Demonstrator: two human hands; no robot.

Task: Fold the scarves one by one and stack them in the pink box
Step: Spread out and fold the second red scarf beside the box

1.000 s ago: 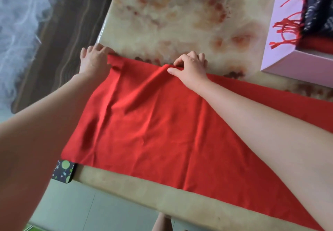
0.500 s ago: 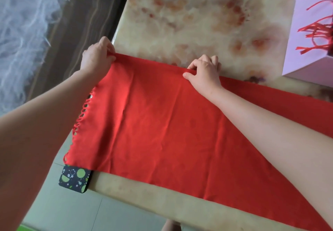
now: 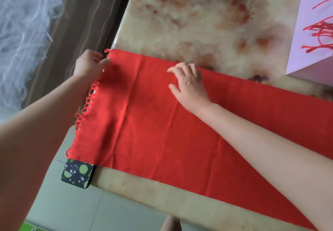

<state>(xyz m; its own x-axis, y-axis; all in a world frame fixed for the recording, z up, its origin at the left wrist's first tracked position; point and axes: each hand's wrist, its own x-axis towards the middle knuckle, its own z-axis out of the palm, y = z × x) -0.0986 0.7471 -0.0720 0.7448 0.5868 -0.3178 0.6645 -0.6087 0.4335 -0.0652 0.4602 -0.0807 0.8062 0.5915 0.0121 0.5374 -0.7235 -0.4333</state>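
A red scarf lies spread flat across the marbled table, its fringed end hanging at the table's left edge. My left hand pinches the scarf's far left corner by the fringe. Flat on the cloth near its far edge rests my right hand, fingers spread and holding nothing. The pink box stands at the far right, partly out of frame, with red fringe from another scarf hanging over its side.
A black phone case with green dots pokes out from under the scarf at the table's near left corner. Left of the table lie a dark wooden strip and a fluffy white rug. Tiled floor shows below.
The scarf has been pulled flat and its wrinkles are gone. My right hand has let go of the far edge and now lies open on the cloth. My left hand has shifted to the fringe corner.
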